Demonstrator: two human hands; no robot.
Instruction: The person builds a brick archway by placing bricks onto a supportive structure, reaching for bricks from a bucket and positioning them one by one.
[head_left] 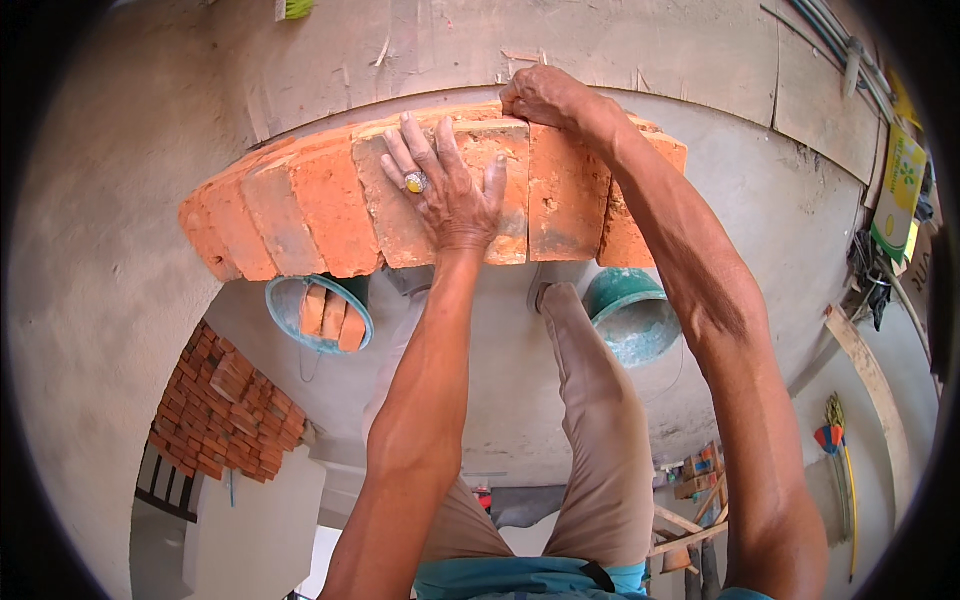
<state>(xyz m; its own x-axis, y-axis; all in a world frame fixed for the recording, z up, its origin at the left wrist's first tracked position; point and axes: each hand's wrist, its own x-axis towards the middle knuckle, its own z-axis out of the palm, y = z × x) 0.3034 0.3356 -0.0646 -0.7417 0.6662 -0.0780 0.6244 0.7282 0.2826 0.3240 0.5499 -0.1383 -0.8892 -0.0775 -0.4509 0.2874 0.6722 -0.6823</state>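
A row of orange bricks (330, 215) runs crosswise in front of the person, set side by side with narrow joints. The left hand (447, 195) lies on top of the row near its middle, palm down and fingers spread, pointing toward the far edge; it presses flat against the brick surface and is not wrapped around anything. A ring with a yellow stone (415, 182) sits on one of its fingers. The grey-stained brick face (511, 205) shows beside the thumb, and the row extends well to the left of this hand.

The right hand (552, 97) is at the far edge, beyond and to the right of the left hand, its fingers bent down beside a dark joint. Whether they grasp something cannot be told. Just below its wrist lies another brick (567, 205), directly right of that joint.

Below the row, a teal bucket on the left (364, 318) holds brick pieces (331, 316), and a teal bucket on the right (634, 325) stands beyond the person's legs. A brick stack (225, 405) lies farther off at lower left.
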